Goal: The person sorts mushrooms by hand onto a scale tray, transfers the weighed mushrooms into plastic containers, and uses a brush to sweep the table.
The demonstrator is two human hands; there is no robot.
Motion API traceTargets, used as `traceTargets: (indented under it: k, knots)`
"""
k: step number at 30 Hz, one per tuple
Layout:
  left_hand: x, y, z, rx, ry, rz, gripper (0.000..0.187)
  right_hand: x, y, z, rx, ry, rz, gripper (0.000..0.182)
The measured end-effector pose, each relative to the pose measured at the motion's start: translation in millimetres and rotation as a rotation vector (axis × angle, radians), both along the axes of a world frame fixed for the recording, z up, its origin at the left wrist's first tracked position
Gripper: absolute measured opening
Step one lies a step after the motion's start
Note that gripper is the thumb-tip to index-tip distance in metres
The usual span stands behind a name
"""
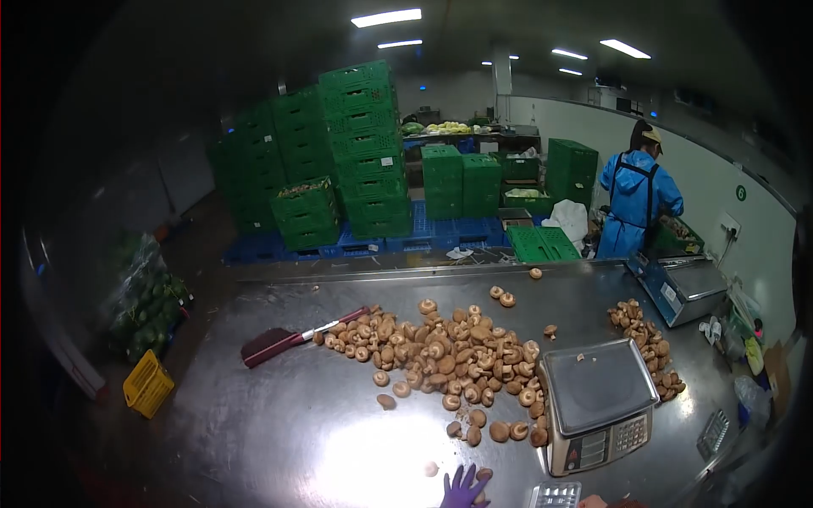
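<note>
My left hand (461,491), in a purple glove, reaches in at the bottom edge with its fingers spread over the steel table (288,423). A brown mushroom (483,474) lies right at its fingertips on the right side, and another mushroom (431,468) sits just to the left. My right hand is out of view. Beyond the glove spreads a large heap of brown-capped mushrooms (445,351). A clear plastic tray (555,494) lies to the right of the hand, cut off by the frame edge.
A digital scale (597,398) stands right of the heap, with more mushrooms (652,347) behind it. A dark red-handled tool (288,340) lies left. A second scale (682,288) is at the far right. Green crates (364,152) and a person in blue (639,195) are behind the table.
</note>
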State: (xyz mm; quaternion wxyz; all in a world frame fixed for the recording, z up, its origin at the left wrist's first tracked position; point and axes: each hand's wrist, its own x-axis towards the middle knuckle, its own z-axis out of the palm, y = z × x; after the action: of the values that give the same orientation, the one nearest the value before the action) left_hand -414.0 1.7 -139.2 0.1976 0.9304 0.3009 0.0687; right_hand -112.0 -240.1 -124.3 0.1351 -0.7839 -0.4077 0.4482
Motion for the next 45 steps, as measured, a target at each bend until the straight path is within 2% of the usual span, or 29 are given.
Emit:
traceTargets:
  k: [1, 4, 5, 8, 10, 11, 14, 18, 20, 22, 24, 26, 28, 30, 33, 34, 36, 37, 38, 41, 42, 43, 44, 45]
  knots:
    - [6.3, 9.1, 0.2, -0.005, 0.004, 0.000, 0.073, 0.7, -3.4, -12.7, 0.037, 0.142, -0.096, 0.027]
    - [39.7, 46.4, 0.4, 0.177, -0.186, 0.192, 0.061, 6.0, -4.5, -12.0, -0.021, 0.059, 0.027, 0.031]
    - [49.0, 60.5, 1.0, 0.216, -0.065, 0.239, 0.065, 8.7, -6.8, -19.8, -0.024, 0.059, 0.028, 0.031]
    - [59.1, 89.0, 12.8, 0.118, 0.026, 0.330, 0.073, 9.8, -12.1, -26.7, 0.026, 0.076, 0.008, 0.032]
    - [54.9, 85.5, 16.9, 0.077, 0.008, 0.298, 0.076, -10.2, 6.3, 12.9, -0.206, 0.306, -0.301, 0.026]
    - [51.8, 80.5, 18.3, 0.040, -0.003, 0.272, 0.079, -7.3, 1.4, 0.6, -0.182, 0.320, -0.316, 0.026]
    - [38.3, 51.3, 16.0, -0.007, -0.131, 0.262, 0.078, -13.9, 10.3, 25.7, -0.217, 0.305, -0.326, 0.023]
    - [24.3, 33.6, 13.1, -0.022, -0.033, 0.216, 0.079, -4.9, -1.3, 8.6, -0.229, 0.345, -0.309, 0.026]
    - [25.8, 48.2, 7.0, 0.097, -0.042, 0.245, 0.077, -8.3, 11.4, 24.7, -0.251, 0.336, -0.320, 0.027]
    - [31.2, 70.2, 5.6, 0.116, -0.005, 0.249, 0.077, -1.7, 13.4, 25.7, -0.285, 0.328, -0.279, 0.027]
    - [36.7, 93.5, 2.8, 0.115, -0.004, 0.258, 0.077, 8.8, 11.5, 24.6, -0.438, 0.414, -0.288, 0.026]
    - [44.4, 112.9, 7.5, 0.137, -0.037, 0.275, 0.081, 18.5, 21.5, 46.1, -0.473, 0.376, -0.311, 0.026]
    - [50.8, 129.8, 8.7, 0.027, -0.013, 0.311, 0.083, 25.4, 34.8, 78.0, -0.353, 0.222, -0.204, 0.027]
    - [53.3, 133.5, 9.7, 0.041, 0.016, 0.313, 0.085, 21.8, 48.7, 95.5, -0.189, 0.241, -0.104, 0.026]
    - [45.9, 123.2, 35.6, 0.038, 0.058, 0.370, 0.088, -27.7, 90.6, 135.9, -0.001, 0.214, -0.064, 0.023]
    - [37.5, 117.8, 40.4, 0.048, 0.054, 0.382, 0.088, -37.2, 89.0, 125.0, -0.024, 0.225, -0.068, 0.023]
    - [7.6, 100.3, 40.1, 0.051, -0.084, 0.441, 0.091, -49.7, 94.0, 86.3, 0.224, 0.261, -0.097, 0.025]
    - [-8.3, 90.5, 39.2, 0.045, -0.058, 0.484, 0.093, -56.0, 95.5, 72.8, 0.216, 0.275, -0.096, 0.025]
    - [-19.8, 82.5, 55.5, -0.079, 0.094, 0.561, 0.092, -61.9, 96.5, 61.1, 0.256, 0.202, -0.086, 0.023]
    - [-47.2, 64.6, 9.9, -0.095, 0.013, 0.648, 0.096, -83.8, 117.2, 55.8, 0.315, 0.033, -0.057, 0.020]
    - [-47.1, 64.4, -4.7, -0.107, -0.136, 0.613, 0.097, -92.3, 127.0, 57.6, 0.338, -0.073, -0.039, 0.019]
    - [-46.3, 61.0, -13.3, -0.120, -0.286, 0.574, 0.098, -98.5, 135.7, 47.9, 0.364, 0.000, -0.120, 0.018]
    - [-39.6, 61.0, -5.9, -0.128, -0.279, 0.571, 0.098, -106.4, 143.1, 45.9, 0.355, 0.003, -0.125, 0.018]
    - [-26.3, 70.3, 1.3, -0.321, -0.502, 0.590, 0.096, -113.3, 152.6, 46.4, 0.361, 0.090, -0.160, 0.024]
